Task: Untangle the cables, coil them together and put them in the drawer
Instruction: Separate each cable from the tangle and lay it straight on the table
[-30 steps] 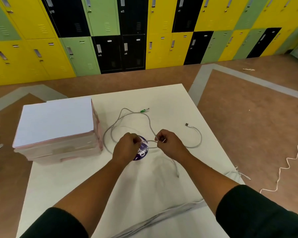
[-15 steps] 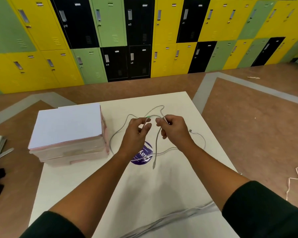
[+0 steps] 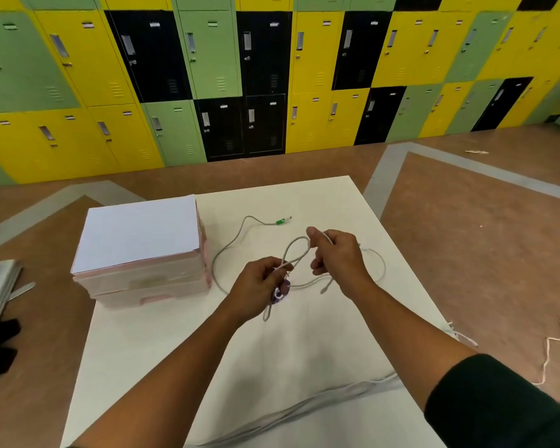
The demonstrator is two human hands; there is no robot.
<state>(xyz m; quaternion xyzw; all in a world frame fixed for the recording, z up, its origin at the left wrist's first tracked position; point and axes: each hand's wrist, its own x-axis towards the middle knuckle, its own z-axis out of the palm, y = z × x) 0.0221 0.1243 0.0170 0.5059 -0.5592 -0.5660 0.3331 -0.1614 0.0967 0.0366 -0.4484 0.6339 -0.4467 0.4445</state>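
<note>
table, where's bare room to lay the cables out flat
Bare: the table's far strip beyond the green plug, and the near-left corner in front of the drawer box. Crowded: the middle, where the cables loop between and beside the left hand and right hand, which both hold them.

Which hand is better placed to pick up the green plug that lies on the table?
Probably the right hand: it pinches the top of the cable loop, nearest the green plug. The left hand sits lower, holding the loop's base.
</note>
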